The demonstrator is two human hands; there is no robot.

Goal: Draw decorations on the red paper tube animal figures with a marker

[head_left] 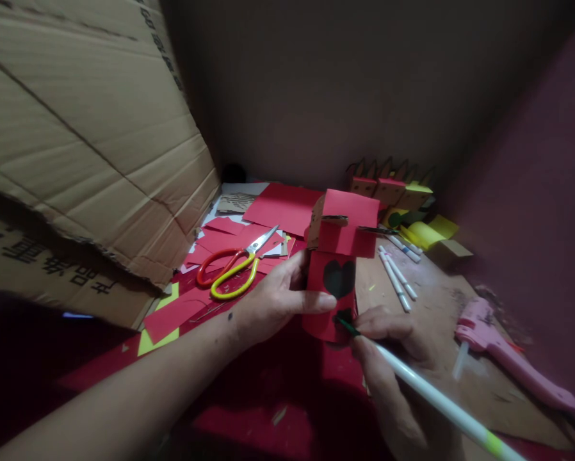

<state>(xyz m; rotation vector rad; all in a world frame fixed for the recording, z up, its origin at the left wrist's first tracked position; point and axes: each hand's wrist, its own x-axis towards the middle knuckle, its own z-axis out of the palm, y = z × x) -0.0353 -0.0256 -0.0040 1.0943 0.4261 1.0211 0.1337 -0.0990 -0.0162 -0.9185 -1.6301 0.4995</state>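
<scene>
My left hand (287, 291) is closed around a red paper figure (319, 275), its thumb lying across the front. The figure has a boxy head of red paper and cardboard on a rounded red body. Two dark hearts mark the body, a larger one above and a smaller one below. In my right hand (388, 358) is a white marker (426, 381) with a green tip, which meets the lower dark heart. Some of the right hand's fingers are hidden behind the marker and in shadow.
Scissors (237, 269) with red and yellow handles lie on red paper sheets to the left. White markers (396, 278), a pink glue gun (503, 352) and yellow paper (429, 232) are at the right. Small cardboard figures (390, 192) stand behind. A large cardboard panel (90, 128) rises at left.
</scene>
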